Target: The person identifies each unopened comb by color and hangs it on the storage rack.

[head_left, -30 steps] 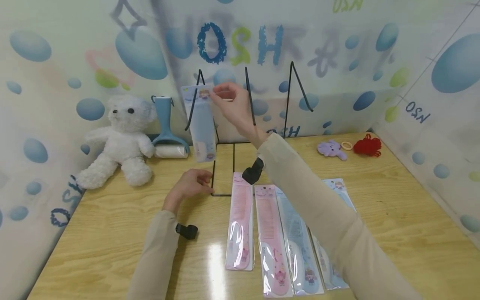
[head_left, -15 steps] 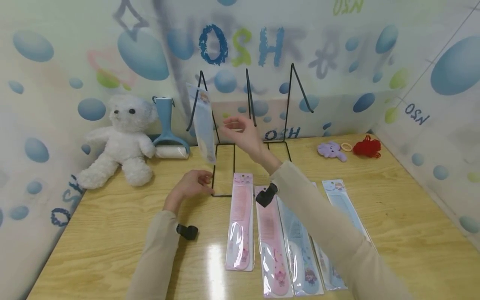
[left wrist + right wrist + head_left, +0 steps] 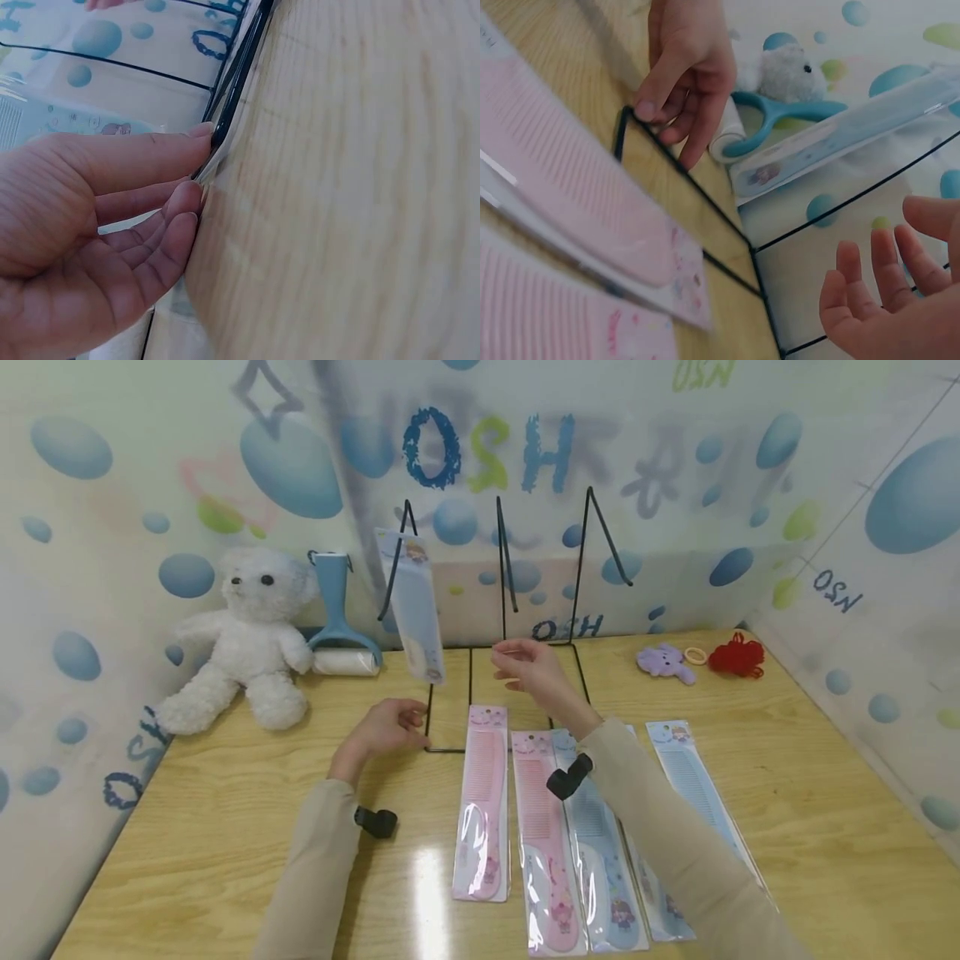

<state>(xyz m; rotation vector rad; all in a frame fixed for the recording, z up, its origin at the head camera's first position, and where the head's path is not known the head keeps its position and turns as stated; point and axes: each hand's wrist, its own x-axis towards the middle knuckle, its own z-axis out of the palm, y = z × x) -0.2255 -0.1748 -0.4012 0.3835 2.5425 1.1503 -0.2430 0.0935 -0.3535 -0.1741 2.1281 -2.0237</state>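
Fingers slack and empty on your right hand (image 3: 542, 680); your left hand (image 3: 386, 727) pinches the near left corner of the rack (image 3: 471, 681). A blue comb (image 3: 417, 610) hangs from its left hook (image 3: 392, 578): that step looks done. Next likely calls for lifting a pink comb (image 3: 483, 802) off the desk (image 3: 817, 827).

You have two hands in view, the left hand (image 3: 382, 729) and the right hand (image 3: 542, 681), plus two wrist cameras (image 3: 380, 823). You can count two pink packaged combs (image 3: 483, 802) and four blue packaged combs (image 3: 609, 856), six in all. You have one wire rack (image 3: 470, 677) with three hooks (image 3: 507, 556), one teddy bear (image 3: 251, 647), one roller (image 3: 345, 662), one purple toy (image 3: 663, 662), one ring (image 3: 695, 656), one red yarn bundle (image 3: 737, 657) and one table (image 3: 810, 785).
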